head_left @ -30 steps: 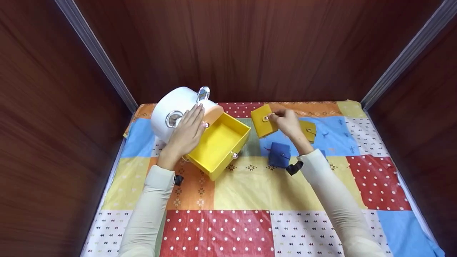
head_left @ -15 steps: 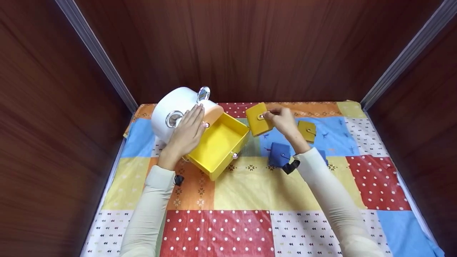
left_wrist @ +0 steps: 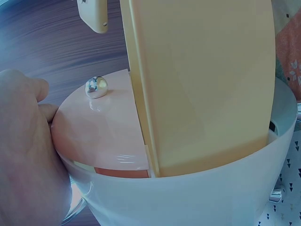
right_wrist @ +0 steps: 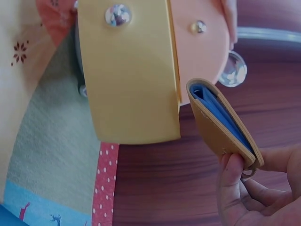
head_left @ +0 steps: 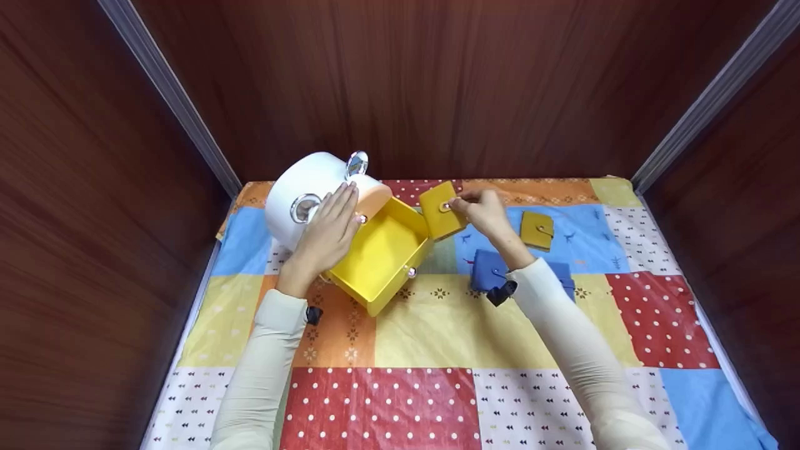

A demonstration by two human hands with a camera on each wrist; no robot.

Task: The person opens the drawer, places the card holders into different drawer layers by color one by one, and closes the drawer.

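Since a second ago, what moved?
The right hand, pinching the yellow wallet, carried it left to the open yellow drawer. Unchanged: the left hand rests flat on the white box; the blue wallet and second yellow wallet lie on the cloth.

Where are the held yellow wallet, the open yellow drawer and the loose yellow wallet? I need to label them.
held yellow wallet (head_left: 439, 220), head view, middle of its front face
open yellow drawer (head_left: 380, 252), head view, its inner floor
loose yellow wallet (head_left: 536, 230), head view, middle of its cover
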